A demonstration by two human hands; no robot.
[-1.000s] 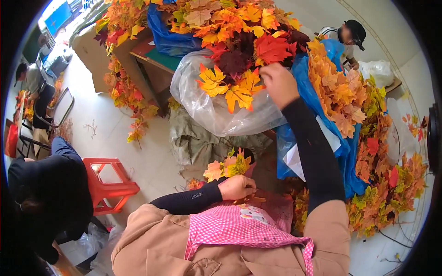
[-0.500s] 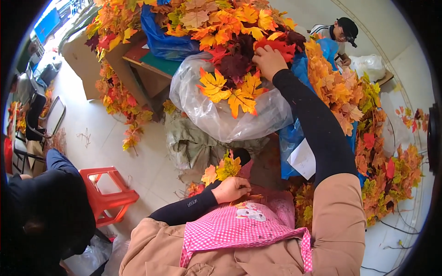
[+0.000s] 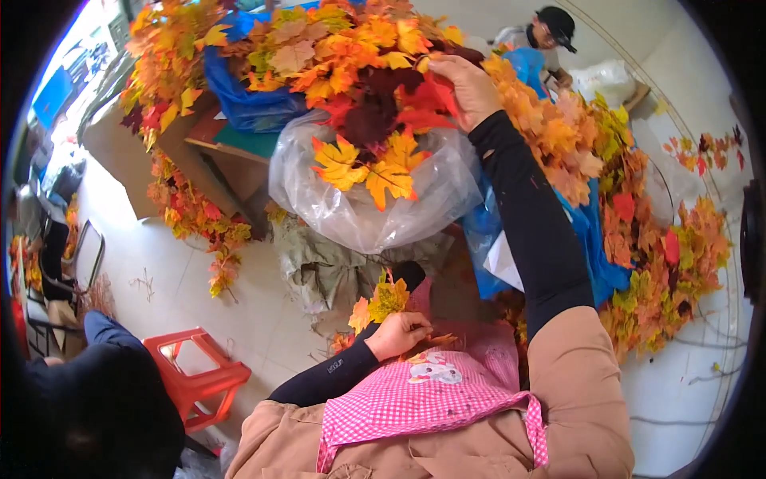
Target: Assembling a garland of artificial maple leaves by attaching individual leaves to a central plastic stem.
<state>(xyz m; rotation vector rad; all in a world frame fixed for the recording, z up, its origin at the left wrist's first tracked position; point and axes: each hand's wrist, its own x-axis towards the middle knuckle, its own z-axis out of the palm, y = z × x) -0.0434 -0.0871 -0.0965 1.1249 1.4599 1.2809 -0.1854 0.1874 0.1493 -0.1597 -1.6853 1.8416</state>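
My right hand (image 3: pixel 467 89) reaches to the far pile, its fingers closed on a red artificial maple leaf (image 3: pixel 433 102). Beside it are dark maroon leaves (image 3: pixel 371 112) and yellow-orange leaves (image 3: pixel 387 177), all over a clear plastic bag (image 3: pixel 307 180). Low over my lap, my left hand (image 3: pixel 396 334) is closed, fingertips pinched together. A sprig of yellow-green and orange artificial maple leaves (image 3: pixel 388 297) sticks out beyond it, and orange-brown leaf edges (image 3: pixel 437 342) show under its fingers. The pinched part itself is hidden.
Leaf garlands hang at the left (image 3: pixel 187 199) and right (image 3: pixel 662 279). Blue plastic bags (image 3: pixel 247 92) lie among the leaves. A red stool (image 3: pixel 195 371) stands left, near a person in dark clothes (image 3: pixel 112 391). Another person in a black cap (image 3: pixel 550 36) sits at the far right.
My right hand has lifted and turned, drawing the red leaf up in its fingers. The view has shifted slightly. My left hand stays over my lap.
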